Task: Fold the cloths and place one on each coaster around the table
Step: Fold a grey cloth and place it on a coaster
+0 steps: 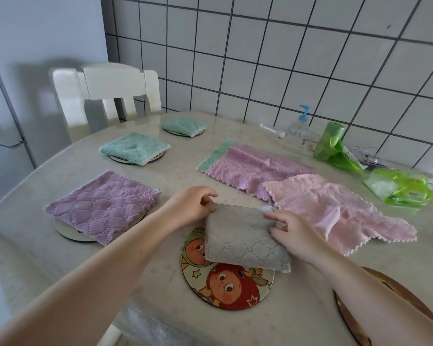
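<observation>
Grey cloth (245, 239), folded, lies partly over the cartoon coaster (225, 283), covering its far right portion. Left of the coaster, your left hand (188, 208) pinches the cloth's far left corner. Right of it, your right hand (293, 233) grips the cloth's right edge.

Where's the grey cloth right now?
In the head view the folded grey cloth is low and centre, held by the left hand and right hand over the cartoon coaster, with the pink cloth to its right.
</observation>
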The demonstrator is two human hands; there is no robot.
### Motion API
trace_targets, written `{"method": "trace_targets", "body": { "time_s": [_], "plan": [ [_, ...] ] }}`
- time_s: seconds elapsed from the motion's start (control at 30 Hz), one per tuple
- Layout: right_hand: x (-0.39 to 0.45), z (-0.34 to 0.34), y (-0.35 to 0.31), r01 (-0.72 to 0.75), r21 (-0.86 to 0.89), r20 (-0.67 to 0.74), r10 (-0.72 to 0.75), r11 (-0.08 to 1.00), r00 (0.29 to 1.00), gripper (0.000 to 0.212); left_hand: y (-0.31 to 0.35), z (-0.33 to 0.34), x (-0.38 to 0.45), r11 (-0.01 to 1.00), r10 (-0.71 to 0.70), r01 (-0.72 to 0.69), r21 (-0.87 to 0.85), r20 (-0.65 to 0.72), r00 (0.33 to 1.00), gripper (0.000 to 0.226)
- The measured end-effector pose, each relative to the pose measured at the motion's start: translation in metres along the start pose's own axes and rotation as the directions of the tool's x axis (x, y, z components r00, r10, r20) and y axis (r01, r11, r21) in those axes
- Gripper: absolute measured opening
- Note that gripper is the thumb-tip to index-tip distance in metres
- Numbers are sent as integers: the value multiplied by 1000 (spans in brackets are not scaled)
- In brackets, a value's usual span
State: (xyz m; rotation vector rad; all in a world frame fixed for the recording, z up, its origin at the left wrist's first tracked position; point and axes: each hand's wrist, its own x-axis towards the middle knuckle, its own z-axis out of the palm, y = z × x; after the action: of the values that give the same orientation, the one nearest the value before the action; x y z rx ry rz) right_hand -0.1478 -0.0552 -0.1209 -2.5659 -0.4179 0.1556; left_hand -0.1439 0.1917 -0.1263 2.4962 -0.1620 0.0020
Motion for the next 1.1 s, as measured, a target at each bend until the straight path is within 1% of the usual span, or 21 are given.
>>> {"method": "trace_targets", "body": {
  "time_s": [0.03, 0.1, 0.17, 0.2, 0.27, 0.33, 0.4, 0.47, 0.53, 0.63, 0.7, 0.77, 0.87, 0.93, 1.03, 1.1],
  "plan": [
    [-1, -1, -1, -3, -2, -19, 3, 1000, 1000, 44, 1, -1, -1, 1000, 1, -1, 16, -11, 1000, 39],
    [-4, -1, -3, 3, -52, -102, -8, 999, 995, 44, 6, -3, -6, 996, 32, -25, 90, -80, 996, 37],
    [-9, 0, -9, 49, -143, -171, -74, 989, 983, 44, 18, -3, -16, 987, 109, -87, 134, -166, 980, 36],
    [-11, 0, -15, 90, -186, -177, -124, 978, 976, 44, 28, -2, -22, 984, 148, -127, 125, -174, 974, 37],
    [-14, 6, -28, 170, -261, -139, -212, 950, 967, 44, 47, 5, -32, 973, 204, -190, 131, -102, 974, 39],
    [-13, 16, -39, 197, -309, -73, -230, 930, 970, 46, 57, 19, -36, 951, 223, -219, 219, 3, 975, 43],
    [-14, 30, -43, 178, -325, -12, -192, 929, 981, 50, 52, 33, -38, 909, 247, -245, 338, 39, 968, 46],
    [-16, 39, -38, 146, -339, 36, -142, 929, 989, 51, 37, 41, -43, 879, 217, -215, 426, 43, 975, 52],
    [-21, 38, -29, 114, -370, 73, -93, 922, 993, 55, 24, 39, -49, 873, 152, -172, 456, 80, 985, 61],
    [-30, 29, -15, 66, -395, 105, -26, 916, 994, 65, 17, 31, -57, 858, 93, -163, 487, 164, 982, 70],
    [-35, 25, -7, 28, -396, 104, 15, 918, 994, 68, 16, 28, -59, 867, 70, -146, 476, 173, 982, 73],
    [-37, 24, -2, 5, -382, 92, 32, 924, 995, 66, 14, 29, -59, 883, 61, -132, 451, 169, 984, 73],
    [-38, 21, 4, 23, -356, 59, -1, 934, 998, 66, 14, 28, -59, 909, 59, -117, 401, 154, 986, 72],
    [-43, 16, 8, 66, -313, -6, -71, 947, 997, 65, 12, 23, -64, 943, 57, -83, 323, 89, 994, 65],
    [-55, 8, 12, 124, -190, -97, -144, 974, 985, 54, 0, 16, -74, 979, 68, -54, 199, -65, 996, 61],
    [-59, 7, 12, 134, -116, -98, -145, 984, 985, 49, -6, 14, -76, 992, 56, -46, 121, -80, 995, 60]
  ]
}}
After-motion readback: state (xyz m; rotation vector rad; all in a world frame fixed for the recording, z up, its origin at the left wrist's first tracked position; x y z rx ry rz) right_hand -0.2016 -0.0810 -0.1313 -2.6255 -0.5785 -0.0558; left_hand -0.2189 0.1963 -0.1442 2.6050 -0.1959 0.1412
